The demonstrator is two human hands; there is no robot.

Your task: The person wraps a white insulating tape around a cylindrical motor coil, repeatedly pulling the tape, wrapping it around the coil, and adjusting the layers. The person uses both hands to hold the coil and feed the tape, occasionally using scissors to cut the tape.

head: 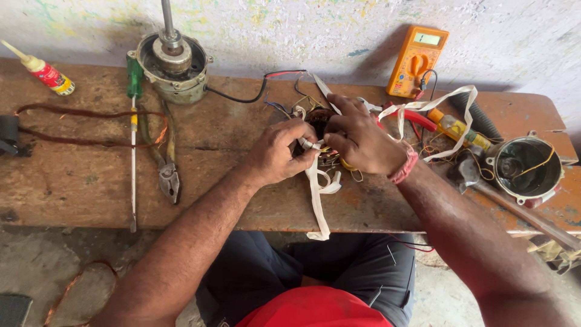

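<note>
— White cloth tape (316, 194), a flat soft strip, runs from the person's left hand (279, 151) and hangs over the front edge of the worn wooden bench (91, 175), near its middle.

— And the fingers?

— The left hand's fingers are curled nearly closed, pinching the tape where it meets the dark wound coil bundle (319, 121). The right hand (363, 144) lies over that bundle, fingers bent and pressing on it; what exactly they grip cannot be told.

— How would the tape and coil handle?

— The tape looks light and limp, likely to slip unless kept taut, so holding it close to the coil seems best. The coil's thin wires look stiff yet easily nicked; its outer body seems the safer hold.

— What else lies there?

— Toward the back left stands a round grey metal motor housing with an upright shaft (174, 63), a green-handled screwdriver (133, 121) and pliers (168, 172) before it. An orange multimeter (416, 60) leans at the back right, and an open round metal casing (528, 168) sits by the right edge.

— Anything unclear?

— Both hands hide most of the coil, so its shape and the tape's path around it are hard to make out. The tangle of coloured wires beside the right wrist is too cluttered to sort.
</note>
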